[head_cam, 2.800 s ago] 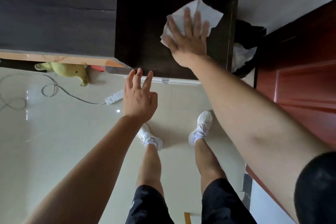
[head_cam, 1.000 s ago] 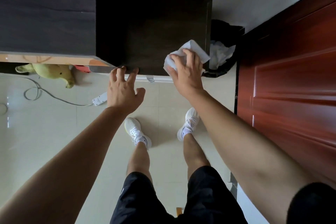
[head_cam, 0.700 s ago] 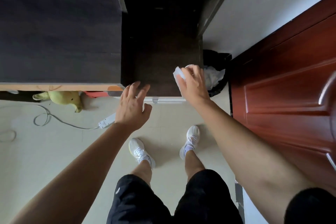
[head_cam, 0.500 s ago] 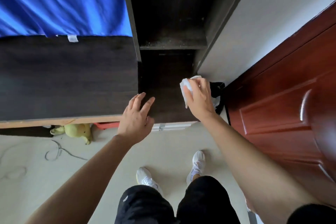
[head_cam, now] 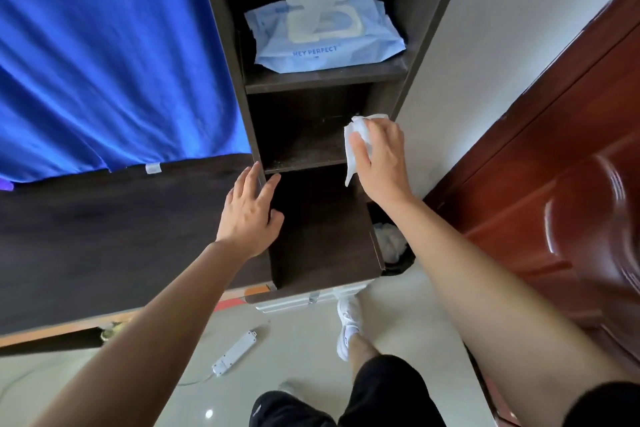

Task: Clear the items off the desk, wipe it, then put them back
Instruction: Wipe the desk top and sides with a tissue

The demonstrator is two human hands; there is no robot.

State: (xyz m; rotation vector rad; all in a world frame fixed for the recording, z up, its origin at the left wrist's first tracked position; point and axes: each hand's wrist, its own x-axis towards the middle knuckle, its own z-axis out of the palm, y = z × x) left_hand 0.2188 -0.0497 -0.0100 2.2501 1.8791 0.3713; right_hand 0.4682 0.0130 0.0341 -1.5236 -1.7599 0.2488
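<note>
A crumpled white wipe (head_cam: 357, 139) is pinched in the right hand (head_cam: 381, 163), with thumb and curled fingers closed round it and a limp corner hanging down. It is held above the right end of the desk (head_cam: 104, 236), in front of the dusty lower shelf (head_cam: 304, 154). The left hand (head_cam: 251, 215) is spread over the matte, dark wood-grain desk with straight fingers, and nothing is held; contact cannot be told. On the upper shelf (head_cam: 325, 78), above the desk's right end, a soft blue pack of wipes (head_cam: 325, 42) is laid, its stiff white lid flipped upright. Creased blue cloth (head_cam: 104, 45) is hung behind the desk.
</note>
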